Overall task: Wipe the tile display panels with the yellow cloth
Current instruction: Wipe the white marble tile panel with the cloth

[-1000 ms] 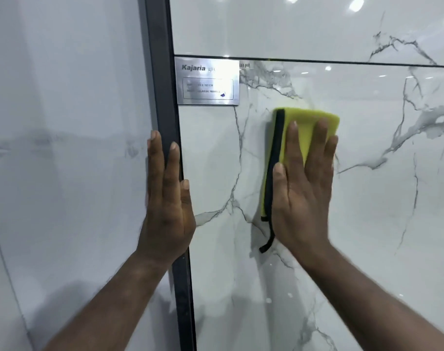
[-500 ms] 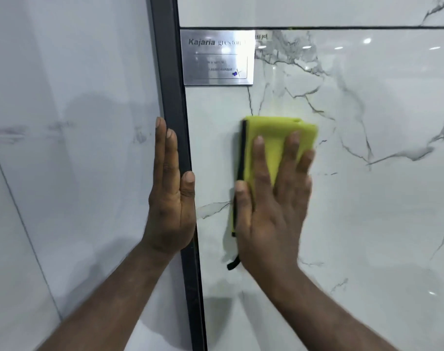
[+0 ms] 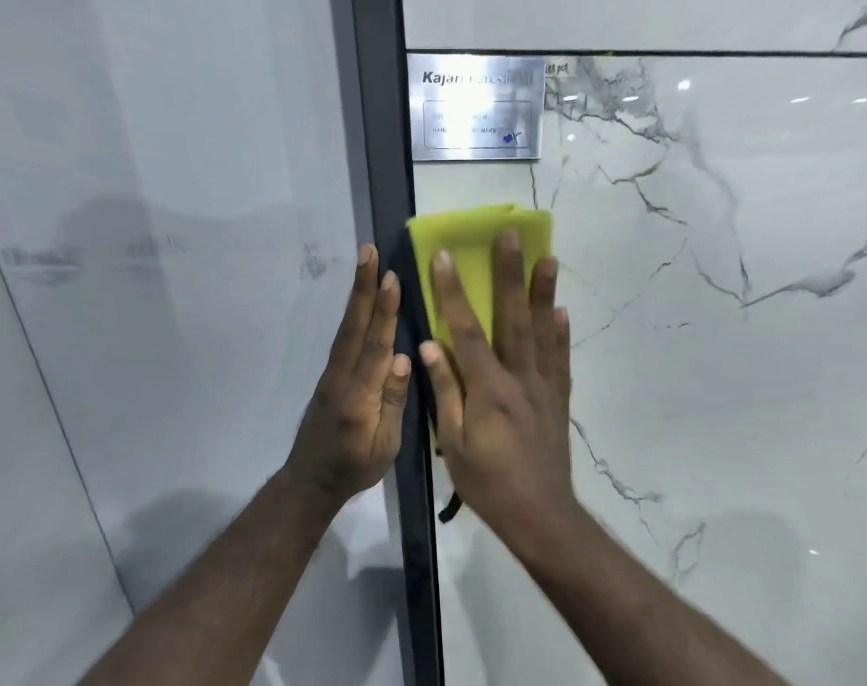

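Note:
A folded yellow cloth (image 3: 476, 245) with a black edge lies flat against the white marble tile panel (image 3: 694, 339), at the panel's left edge. My right hand (image 3: 501, 383) presses the cloth to the tile with its fingers spread and flat. The cloth's black strap hangs out below the palm. My left hand (image 3: 362, 388) rests flat against the dark metal frame (image 3: 387, 141) and the edge of the grey panel (image 3: 174, 289) to the left, holding nothing.
A silver label plate (image 3: 476, 106) is fixed on the tile above the cloth. A dark horizontal joint (image 3: 718, 53) separates this tile from the one above. Grey veins run across the right half of the panel.
My right hand has slid the cloth leftward across the tile, from its middle to the frame edge. My left hand has stayed on the frame.

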A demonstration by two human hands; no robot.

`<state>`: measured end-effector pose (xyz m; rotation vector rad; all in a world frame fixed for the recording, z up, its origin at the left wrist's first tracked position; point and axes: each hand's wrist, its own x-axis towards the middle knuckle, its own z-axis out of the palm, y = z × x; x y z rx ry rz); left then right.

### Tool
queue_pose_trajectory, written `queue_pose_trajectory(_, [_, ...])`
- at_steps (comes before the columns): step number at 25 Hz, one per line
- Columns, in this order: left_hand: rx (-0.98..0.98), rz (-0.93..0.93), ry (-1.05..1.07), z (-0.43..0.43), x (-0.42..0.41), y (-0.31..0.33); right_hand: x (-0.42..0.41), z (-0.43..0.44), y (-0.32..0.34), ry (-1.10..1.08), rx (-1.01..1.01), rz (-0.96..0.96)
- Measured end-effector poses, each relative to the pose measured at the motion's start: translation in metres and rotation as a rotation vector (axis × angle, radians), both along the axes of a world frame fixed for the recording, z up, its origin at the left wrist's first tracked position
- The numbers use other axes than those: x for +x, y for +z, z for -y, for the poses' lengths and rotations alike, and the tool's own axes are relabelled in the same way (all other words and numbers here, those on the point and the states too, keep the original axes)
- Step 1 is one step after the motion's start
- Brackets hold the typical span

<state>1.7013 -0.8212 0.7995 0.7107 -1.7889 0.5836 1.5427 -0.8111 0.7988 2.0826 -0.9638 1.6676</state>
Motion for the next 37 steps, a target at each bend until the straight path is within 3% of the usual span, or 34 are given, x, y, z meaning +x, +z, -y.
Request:
queue_pose_trajectory(1, [-0.002,0.007,0.011,0.0,0.001,-0.002,-0.01,0.005,0.013,0.0,-0.017,0.014])
queue_pose_trajectory(5, [-0.065,-0.041,0.059,0.005,0.0,-0.014,-0.033,0.014,-0.004,-0.053,0.093,0.369])
queue_pose_trajectory(6, [-0.063,-0.031,0.067,0.007,0.0,-0.016,-0.023,0.008,-0.018,-0.089,0.134,0.359])
queue_pose_trajectory(8, [-0.063,-0.005,0.078,0.007,0.003,-0.017,-0.004,-0.004,-0.031,-0.103,0.089,0.157])
queue_pose_trajectory(11, [-0.064,0.017,0.074,0.007,0.004,-0.018,-0.018,0.003,0.008,-0.124,-0.04,-0.083])
queue_pose_trajectory(13, [-0.065,0.008,0.083,0.006,0.003,-0.018,-0.04,0.014,0.022,-0.132,-0.021,0.027])
queue_pose_trajectory(16, [-0.056,0.009,0.083,0.006,0.003,-0.019,-0.031,0.007,-0.017,-0.105,0.148,0.272])
queue_pose_trajectory(18, [-0.053,0.015,0.078,0.006,0.002,-0.018,-0.008,-0.01,-0.04,-0.07,0.201,0.166])
queue_pose_trajectory(21, [-0.055,0.021,0.061,0.007,0.003,-0.017,-0.018,-0.012,-0.01,-0.032,0.124,-0.104])
queue_pose_trajectory(24, [-0.049,0.022,0.058,0.007,0.003,-0.018,-0.052,0.003,0.016,-0.059,0.118,0.022])
queue_pose_trajectory(27, [-0.053,0.018,0.066,0.007,0.003,-0.017,-0.036,-0.008,-0.026,-0.054,0.197,0.23])
queue_pose_trajectory(30, [-0.06,0.01,0.076,0.005,0.002,-0.018,0.003,-0.023,-0.058,-0.057,0.18,0.084])
queue_pose_trajectory(33, [-0.064,0.029,0.059,0.004,0.002,-0.017,-0.018,-0.008,-0.026,-0.061,0.082,-0.056])
queue_pose_trajectory(37, [-0.078,0.001,0.077,0.004,0.001,-0.017,-0.054,0.005,-0.042,-0.033,0.213,0.326])
